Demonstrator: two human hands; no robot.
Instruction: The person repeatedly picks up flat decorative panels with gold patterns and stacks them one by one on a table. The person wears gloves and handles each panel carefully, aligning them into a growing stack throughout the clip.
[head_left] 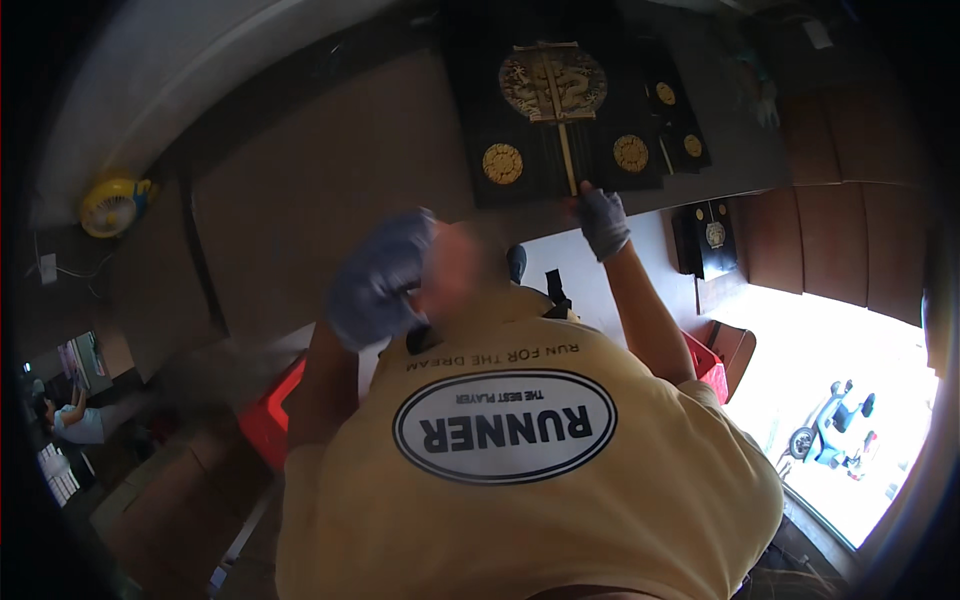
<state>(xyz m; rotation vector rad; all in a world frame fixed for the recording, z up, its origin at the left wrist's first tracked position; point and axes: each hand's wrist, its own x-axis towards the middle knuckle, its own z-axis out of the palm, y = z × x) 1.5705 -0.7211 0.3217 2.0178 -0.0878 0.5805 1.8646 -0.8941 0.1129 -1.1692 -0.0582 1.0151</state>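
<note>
My right hand (604, 224), in a grey glove with bare fingertips, is closed at the near edge of a black decorated panel (590, 140). Its fingertips meet the panel beside the lower end of a gold strip (569, 160). A large round gold dragon ornament and smaller gold medallions decorate the panel. My left hand (385, 278), in a blue-grey glove, is raised to the left, apart from the panel. Motion smears its fingers, and a blurred patch beside it hides detail. Another black piece with gold medallions (680, 120) lies by the panel's right side.
The panel lies on a wide dark brown table (330, 130). A yellow fan (112, 207) stands far left; red containers (272, 412) flank me. Brown boards (835, 240) and a similar black decorated item (708, 240) are at right. Outside is a scooter (832, 425); another person (80, 420) is far left.
</note>
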